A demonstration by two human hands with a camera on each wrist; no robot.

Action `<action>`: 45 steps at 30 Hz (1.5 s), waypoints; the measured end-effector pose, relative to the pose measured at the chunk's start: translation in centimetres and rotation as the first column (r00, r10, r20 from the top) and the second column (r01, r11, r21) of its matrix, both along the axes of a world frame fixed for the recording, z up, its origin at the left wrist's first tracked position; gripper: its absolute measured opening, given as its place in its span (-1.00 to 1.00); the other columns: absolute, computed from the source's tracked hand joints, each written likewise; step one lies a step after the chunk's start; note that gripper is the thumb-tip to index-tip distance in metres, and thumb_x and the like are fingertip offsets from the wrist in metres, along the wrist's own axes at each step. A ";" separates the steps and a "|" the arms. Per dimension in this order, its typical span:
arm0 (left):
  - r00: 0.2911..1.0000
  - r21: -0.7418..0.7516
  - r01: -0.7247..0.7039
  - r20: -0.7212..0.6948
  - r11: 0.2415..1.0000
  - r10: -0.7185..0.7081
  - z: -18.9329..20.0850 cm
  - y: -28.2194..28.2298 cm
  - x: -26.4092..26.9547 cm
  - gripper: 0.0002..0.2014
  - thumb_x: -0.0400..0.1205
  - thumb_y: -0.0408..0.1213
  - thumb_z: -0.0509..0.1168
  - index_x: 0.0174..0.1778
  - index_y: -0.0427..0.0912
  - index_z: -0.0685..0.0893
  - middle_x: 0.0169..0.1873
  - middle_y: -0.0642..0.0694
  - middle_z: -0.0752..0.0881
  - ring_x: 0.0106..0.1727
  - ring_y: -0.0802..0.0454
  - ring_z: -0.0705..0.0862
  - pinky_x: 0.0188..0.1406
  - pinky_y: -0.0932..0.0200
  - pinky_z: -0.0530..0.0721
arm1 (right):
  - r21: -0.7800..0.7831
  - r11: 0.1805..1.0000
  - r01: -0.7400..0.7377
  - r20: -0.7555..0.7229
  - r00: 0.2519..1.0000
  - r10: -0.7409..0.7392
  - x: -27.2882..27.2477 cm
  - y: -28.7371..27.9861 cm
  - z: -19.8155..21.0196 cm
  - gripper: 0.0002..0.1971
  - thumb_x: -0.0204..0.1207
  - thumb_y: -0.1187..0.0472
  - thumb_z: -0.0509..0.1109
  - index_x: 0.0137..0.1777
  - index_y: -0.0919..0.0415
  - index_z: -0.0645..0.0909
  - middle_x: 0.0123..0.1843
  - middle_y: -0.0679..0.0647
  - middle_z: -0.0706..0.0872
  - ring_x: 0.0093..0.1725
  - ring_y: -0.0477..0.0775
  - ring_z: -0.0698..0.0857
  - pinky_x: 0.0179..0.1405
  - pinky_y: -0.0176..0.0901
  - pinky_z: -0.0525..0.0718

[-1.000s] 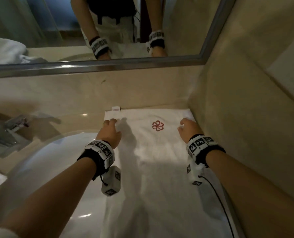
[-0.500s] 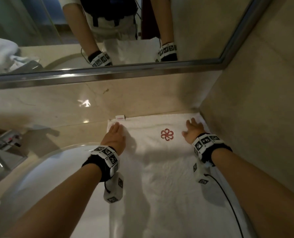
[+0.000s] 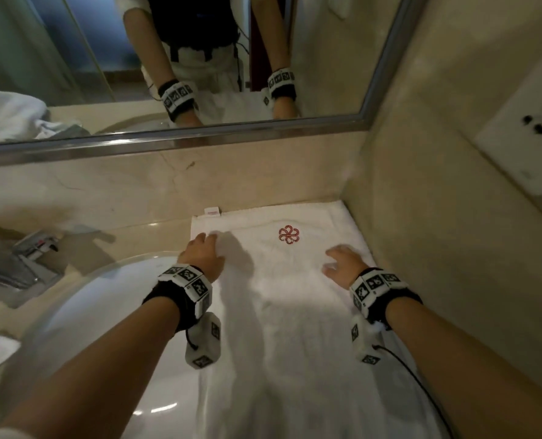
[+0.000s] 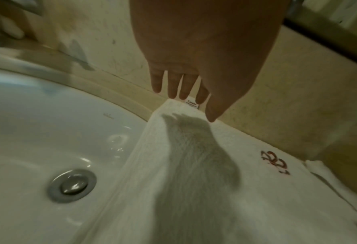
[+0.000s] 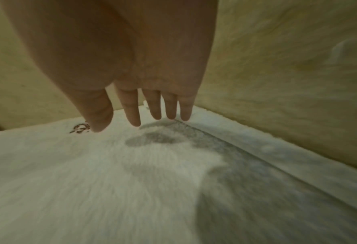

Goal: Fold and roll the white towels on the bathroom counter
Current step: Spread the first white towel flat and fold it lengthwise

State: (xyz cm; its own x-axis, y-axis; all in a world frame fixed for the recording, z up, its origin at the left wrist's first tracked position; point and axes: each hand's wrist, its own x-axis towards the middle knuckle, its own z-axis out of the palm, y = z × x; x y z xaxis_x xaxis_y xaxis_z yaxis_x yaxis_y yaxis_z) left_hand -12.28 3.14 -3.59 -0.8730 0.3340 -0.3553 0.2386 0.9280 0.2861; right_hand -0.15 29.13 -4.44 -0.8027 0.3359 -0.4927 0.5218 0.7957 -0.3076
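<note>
Towel (image 3: 295, 312): spread flat and long on the counter (image 3: 130, 229), far end against the back wall, near part lying over the sink rim; red flower mark (image 3: 289, 234) between the two hands, label tab (image 3: 212, 211) just beyond the left fingertips.
Left hand (image 3: 203, 253): fingers straight, grasping nothing, over the towel's far left corner; touching or just above, cannot tell.
Right hand (image 3: 344, 263): fingers spread and relaxed, grasping nothing, low over the towel's right side beside the side wall; contact likewise unclear.
Done so far: laid out as a narrow strip, seemingly folded lengthwise already, judging by the layered edge under the right hand.
Left to do: smoothing, then rolling; no roll begun.
Sink (image 3: 82, 327): left of the left hand, holding only the draped towel edge; metal drain plug (image 4: 71, 185) bare.
Other towels: a crumpled white heap (image 3: 13, 118) visible in the mirror (image 3: 383, 58), probably awaiting folding.
</note>
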 end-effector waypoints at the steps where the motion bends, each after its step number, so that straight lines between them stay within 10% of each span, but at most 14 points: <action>1: 1.000 0.000 -0.017 0.014 1.000 0.017 0.3 -0.3 1.1 -0.44 0.65 -0.18 0.15 0.57 -0.14 0.19 0.49 -0.21 0.34 0.47 -0.24 0.38 0.45 -0.11 0.41 | 0.000 1.000 -0.010 0.023 1.000 0.010 1.2 -0.4 0.2 -0.47 0.62 0.06 0.23 0.55 0.24 0.31 0.61 0.15 0.26 0.61 0.08 0.23 0.54 -0.24 0.17; 14: 0.888 -0.207 -0.301 0.296 0.931 0.353 -1.9 -7.7 22.8 -0.38 0.57 -0.06 0.29 0.48 -0.27 0.28 0.43 -0.27 0.48 0.43 -0.21 0.49 0.40 0.03 0.46 | 0.016 0.993 -0.119 0.173 0.978 0.115 19.8 -3.5 1.8 -0.48 0.64 -0.01 0.17 0.55 0.18 0.32 0.56 0.20 0.30 0.48 0.16 0.43 0.44 -0.16 0.43; 20: 0.846 0.093 -0.501 0.263 0.860 0.464 -2.0 -8.2 26.2 -0.48 0.54 -0.33 0.31 0.43 -0.16 0.36 0.18 -0.31 0.66 0.22 -0.26 0.63 0.19 0.00 0.60 | 0.077 0.996 -0.045 0.184 0.982 0.030 23.7 -4.4 0.5 -0.48 0.65 0.04 0.15 0.53 0.29 0.27 0.57 0.25 0.21 0.47 0.21 0.40 0.44 -0.09 0.44; 26: 0.817 0.087 -0.574 0.132 0.814 0.561 -1.4 -10.4 27.0 -0.62 0.60 -0.40 0.18 0.36 -0.33 0.42 0.28 -0.39 0.56 0.30 -0.32 0.55 0.22 -0.03 0.51 | 0.193 0.981 0.009 0.175 0.984 -0.044 25.6 -4.7 0.2 -0.54 0.64 0.07 0.18 0.47 0.30 0.31 0.53 0.19 0.22 0.48 0.25 0.31 0.41 -0.04 0.40; 40: 0.756 0.264 -0.435 0.626 0.861 0.190 -0.7 -13.4 31.6 -0.55 0.34 -0.45 0.50 0.13 -0.37 0.58 0.14 -0.33 0.69 0.18 -0.28 0.66 0.29 -0.16 0.61 | 0.134 0.991 0.009 0.279 0.959 -0.046 26.6 -6.5 -0.3 -0.12 0.53 -0.13 0.32 0.65 0.24 -0.08 0.68 0.25 -0.16 0.66 0.29 0.01 0.62 0.08 0.16; 45: 0.657 0.415 -0.614 0.741 0.672 0.142 2.2 -15.3 32.4 -0.86 0.60 -0.58 0.16 0.04 -0.41 0.54 -0.38 -0.23 0.57 -0.57 0.06 0.57 -0.62 0.27 0.61 | 0.184 0.983 -0.009 0.286 0.957 -0.045 26.6 -6.9 -1.0 -0.05 0.50 -0.16 0.34 0.65 0.25 -0.15 0.67 0.30 -0.18 0.66 0.33 -0.03 0.62 0.12 0.15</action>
